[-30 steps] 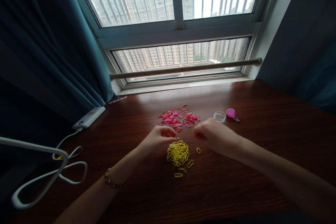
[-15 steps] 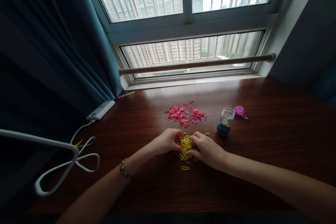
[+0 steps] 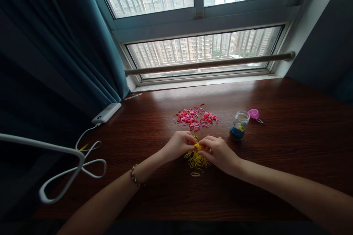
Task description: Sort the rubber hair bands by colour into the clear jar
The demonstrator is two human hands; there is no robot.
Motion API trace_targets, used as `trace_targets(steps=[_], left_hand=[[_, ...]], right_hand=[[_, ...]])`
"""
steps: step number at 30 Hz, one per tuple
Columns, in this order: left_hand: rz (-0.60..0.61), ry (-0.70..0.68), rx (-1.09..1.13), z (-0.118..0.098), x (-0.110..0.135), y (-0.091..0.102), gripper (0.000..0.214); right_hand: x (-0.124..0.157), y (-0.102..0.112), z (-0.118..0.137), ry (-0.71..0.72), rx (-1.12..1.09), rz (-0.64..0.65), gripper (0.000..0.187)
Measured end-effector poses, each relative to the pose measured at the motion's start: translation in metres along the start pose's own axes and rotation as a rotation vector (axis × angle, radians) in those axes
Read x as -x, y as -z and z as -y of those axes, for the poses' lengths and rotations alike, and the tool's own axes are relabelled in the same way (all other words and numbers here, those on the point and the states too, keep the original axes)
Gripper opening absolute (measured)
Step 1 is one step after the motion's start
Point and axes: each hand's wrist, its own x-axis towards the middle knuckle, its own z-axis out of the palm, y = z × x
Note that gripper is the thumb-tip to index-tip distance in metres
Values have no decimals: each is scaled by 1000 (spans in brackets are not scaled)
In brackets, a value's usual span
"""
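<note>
Small yellow rubber bands [image 3: 199,160] lie in a loose pile on the dark wooden table, with one band apart at the near side. Above the pile's far part, my left hand [image 3: 180,145] and my right hand [image 3: 220,153] almost meet at the fingertips. Between them they pinch a small bunch of yellow rubber bands; how many is hidden. Behind my hands spreads a heap of red and pink rubber bands [image 3: 193,117]. To the right of my right hand stands an open clear jar [image 3: 239,125] holding blue bands and a few yellow ones.
A pink lid [image 3: 254,114] with a loop lies behind the jar. At the left, a white power strip [image 3: 107,113] with a looping white cable [image 3: 79,165] rests by the blue curtain [image 3: 104,55]. A window with a rail [image 3: 209,65] backs the table [image 3: 275,176].
My fingers have drawn together and lifted a pinch of yellow bands off the pile, which now lies more exposed below. The camera view has shifted slightly.
</note>
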Motion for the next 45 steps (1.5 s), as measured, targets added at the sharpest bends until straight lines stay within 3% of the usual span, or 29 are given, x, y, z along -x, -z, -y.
trace_targets(steps=[7,16,18,21,23,26,31,40,45], left_hand=[[-102,-6,185,-5,4,-7,13],[-183,-20,-18,-14,13,-16,17],[-209,10,59,-16,14,-20,16],[-228,94,354,-18,13,-23,24],[-209,154,559,-19,11,-24,33],[-146,257,791,-17,7,-23,30],[-44,406,1105,-11,5,-23,25],[175,572,1300,-16,4,-19,41],[139,435,1296,-17,6,-21,33]], right_hand=[[-1,4,3,4,-100,-140,12],[-2,7,6,-43,-251,-303,10],[-3,7,7,-76,-299,-316,10],[-4,8,8,-125,-373,-325,10],[-4,9,8,-134,-410,-322,10],[-4,9,7,-100,-429,-329,11],[-4,11,3,38,-251,-370,6],[-6,12,-3,80,-171,-391,8],[-5,11,-3,120,-128,-330,9]])
